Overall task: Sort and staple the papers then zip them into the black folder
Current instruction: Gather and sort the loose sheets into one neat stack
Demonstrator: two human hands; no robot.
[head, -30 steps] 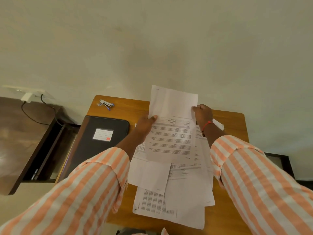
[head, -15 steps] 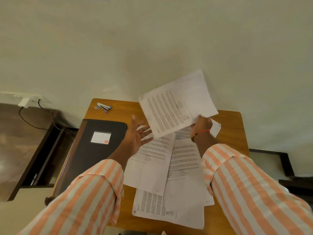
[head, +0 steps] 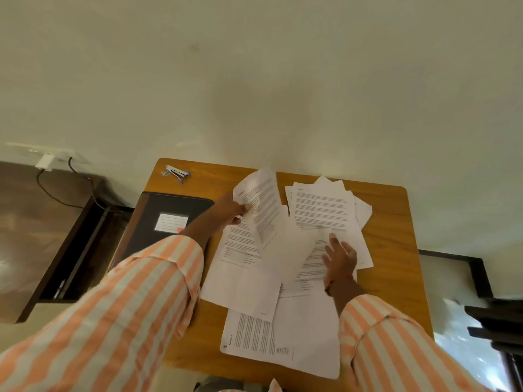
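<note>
Small wooden desk (head: 392,230) against pale wall (head: 254,80). Left hand (head: 227,213) pinches printed white sheet (head: 264,205); right hand (head: 339,260), fingers spread, presses loose white papers (head: 319,210). Risk: overlapping pages slide, piles mix.

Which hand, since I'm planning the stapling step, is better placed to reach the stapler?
Probably left. The stapler lies at the table's far left corner, nearer the left hand, though that hand grips a sheet. The right hand lies open on papers across the table.

Looks forward and down from head height, close over white printed papers (head: 249,278) on a small orange-brown wooden table (head: 393,236).
</note>
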